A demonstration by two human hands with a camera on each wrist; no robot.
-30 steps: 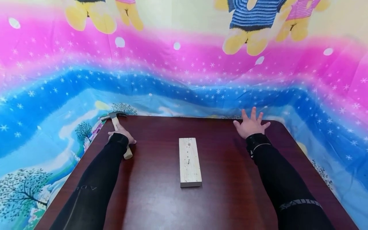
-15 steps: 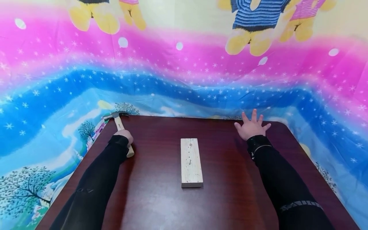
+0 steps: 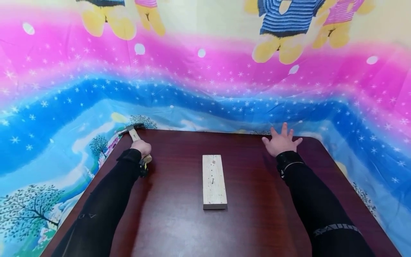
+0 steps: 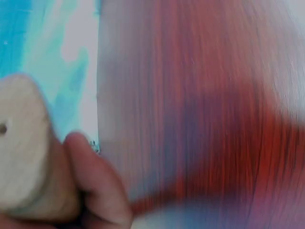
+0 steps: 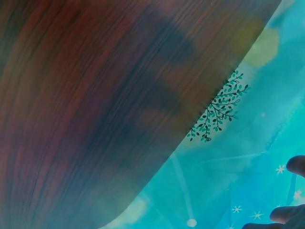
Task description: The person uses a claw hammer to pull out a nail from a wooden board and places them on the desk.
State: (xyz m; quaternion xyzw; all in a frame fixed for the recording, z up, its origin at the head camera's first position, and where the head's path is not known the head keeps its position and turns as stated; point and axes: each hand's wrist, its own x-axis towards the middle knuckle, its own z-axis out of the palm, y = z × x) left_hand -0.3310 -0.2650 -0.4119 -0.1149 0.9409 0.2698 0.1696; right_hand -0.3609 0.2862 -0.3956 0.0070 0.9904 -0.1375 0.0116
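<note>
My left hand (image 3: 141, 147) grips the wooden handle of a claw hammer (image 3: 133, 135) near the far left corner of the table; the dark head points away from me. In the left wrist view the rounded handle end (image 4: 24, 148) fills the lower left, with curled fingers (image 4: 97, 179) beside it. At the far right my right hand (image 3: 282, 143) is spread over the table and holds nothing; only its fingertips (image 5: 286, 214) show in the right wrist view. Between the hands lies a pale wooden block (image 3: 214, 192), with a nail (image 3: 212, 181) standing in its top.
The dark red-brown table (image 3: 179, 228) has a rounded far right corner. A printed cloth (image 3: 208, 78) with snowflakes and trees hangs behind it and along both sides. Several small dark spots mark the block's top.
My left hand has gone from lying over the hammer handle with fingers extended to gripping it. The hammer's handle end has risen and turned slightly. My right hand has stayed nearly still.
</note>
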